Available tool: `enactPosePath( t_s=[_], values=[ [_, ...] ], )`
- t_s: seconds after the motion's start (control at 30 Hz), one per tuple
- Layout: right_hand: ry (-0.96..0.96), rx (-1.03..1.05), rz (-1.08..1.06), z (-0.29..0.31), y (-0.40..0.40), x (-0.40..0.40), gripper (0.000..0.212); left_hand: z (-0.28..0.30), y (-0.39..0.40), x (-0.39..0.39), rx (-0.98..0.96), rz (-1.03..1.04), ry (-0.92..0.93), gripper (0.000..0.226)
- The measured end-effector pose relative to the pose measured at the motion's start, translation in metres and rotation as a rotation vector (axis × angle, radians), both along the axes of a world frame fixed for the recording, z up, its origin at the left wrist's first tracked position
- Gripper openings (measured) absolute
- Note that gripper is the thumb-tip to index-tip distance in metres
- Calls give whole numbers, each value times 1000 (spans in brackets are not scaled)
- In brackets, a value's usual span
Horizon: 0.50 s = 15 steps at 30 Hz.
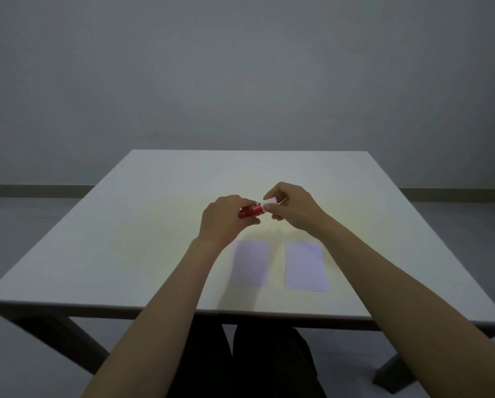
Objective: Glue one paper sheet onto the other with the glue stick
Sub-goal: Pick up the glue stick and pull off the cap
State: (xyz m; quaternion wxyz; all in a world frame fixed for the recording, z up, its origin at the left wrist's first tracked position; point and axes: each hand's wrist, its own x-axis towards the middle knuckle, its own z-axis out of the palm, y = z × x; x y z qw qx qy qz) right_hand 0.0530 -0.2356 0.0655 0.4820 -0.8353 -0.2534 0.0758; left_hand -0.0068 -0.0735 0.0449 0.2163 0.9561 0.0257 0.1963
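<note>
Both hands are raised over the middle of the white table (143,225). My left hand (226,216) grips the red body of the glue stick (250,211), which lies roughly level. My right hand (291,208) pinches its white cap (270,202) at the stick's right end; whether the cap is on or off the body is hard to tell. Two pale lilac paper sheets lie flat side by side nearer to me: the left sheet (250,264) and the right sheet (306,267), with a gap between them.
The table's near edge (240,310) runs just in front of my dark-clothed legs (240,363). A plain grey wall (240,67) stands behind the table, and grey floor shows on both sides.
</note>
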Motion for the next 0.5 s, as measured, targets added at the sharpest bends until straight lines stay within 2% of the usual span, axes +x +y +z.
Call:
enactPosePath(
  t_s=[0.07,0.13,0.23,0.37,0.5],
  values=[
    [-80,-19,-63,-4,-8,7,16,-5,3,-1,-81,9,61,24],
    [-78,-6,-197,-12,-24,20,23,-10,7,-5,-258,28,81,26],
    [-123,-192,-369,-31,-52,41,29,-14,9,-10,-582,37,36,21],
    [-171,-464,-381,-60,-75,51,24,-14,5,-14,-906,33,-2,15],
    [-215,-539,-385,-75,-81,52,24,-14,0,-18,-1034,81,-15,11]
  ],
)
